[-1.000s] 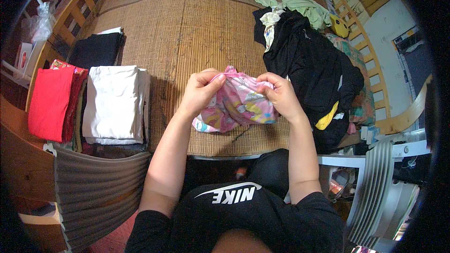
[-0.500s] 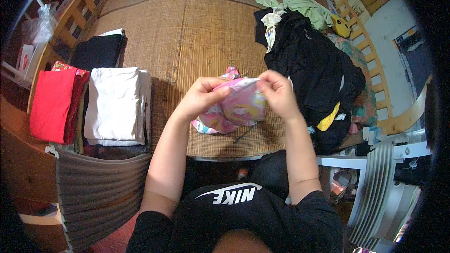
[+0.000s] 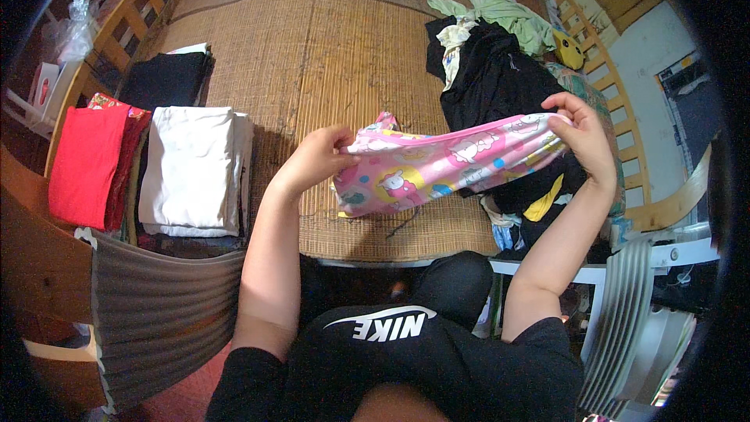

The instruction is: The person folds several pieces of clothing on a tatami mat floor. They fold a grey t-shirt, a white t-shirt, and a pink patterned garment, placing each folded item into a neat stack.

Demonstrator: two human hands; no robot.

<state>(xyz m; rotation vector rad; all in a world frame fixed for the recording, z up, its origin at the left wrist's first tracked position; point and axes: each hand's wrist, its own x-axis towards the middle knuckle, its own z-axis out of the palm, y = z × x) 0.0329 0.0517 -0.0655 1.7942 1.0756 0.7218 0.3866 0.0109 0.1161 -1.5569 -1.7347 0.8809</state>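
A pink garment with cartoon figures [image 3: 437, 160] is stretched sideways between my two hands, just above the woven mat. My left hand [image 3: 319, 158] pinches its left end, fingers closed on the cloth. At the other end my right hand [image 3: 582, 133] grips the upper corner between thumb and fingers. The pink-trimmed edge runs along the top, and the lower part hangs loosely over the mat. What kind of garment it is I cannot tell.
Folded white [image 3: 187, 172], red [image 3: 87, 168] and black [image 3: 164, 78] clothes lie in stacks at the left. A loose heap of black clothes [image 3: 500, 70] covers the right side. Under everything is a woven mat [image 3: 258, 55], bordered by wooden bed rails [image 3: 125, 31].
My right hand has moved well to the right and slightly up, pulling the pink garment out wide. The left hand has shifted a little left.
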